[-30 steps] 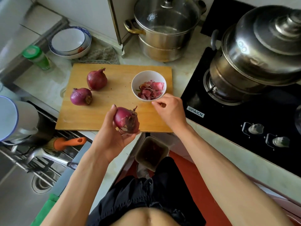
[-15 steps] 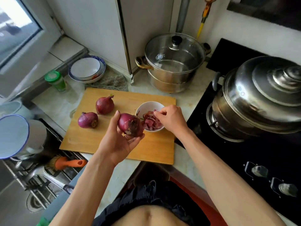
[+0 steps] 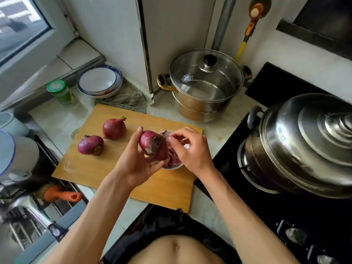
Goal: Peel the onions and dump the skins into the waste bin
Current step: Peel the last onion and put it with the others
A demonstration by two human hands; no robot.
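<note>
The left hand (image 3: 137, 164) grips a round red-purple onion (image 3: 154, 147) just above the small white bowl (image 3: 172, 167) of skins, likely so peelings drop in. The right hand's (image 3: 190, 149) fingers (image 3: 172, 139) curl at its top; whether they pinch skin is unclear.

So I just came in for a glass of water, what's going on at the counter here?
A person is peeling red onions over a wooden cutting board. The left hand holds a partly peeled onion above a small white bowl that already has purple skins in it. The right hand, fingers curled, picks at the skin near the onion's top. Two more onions lie on the board. No waste bin is in view.
</note>
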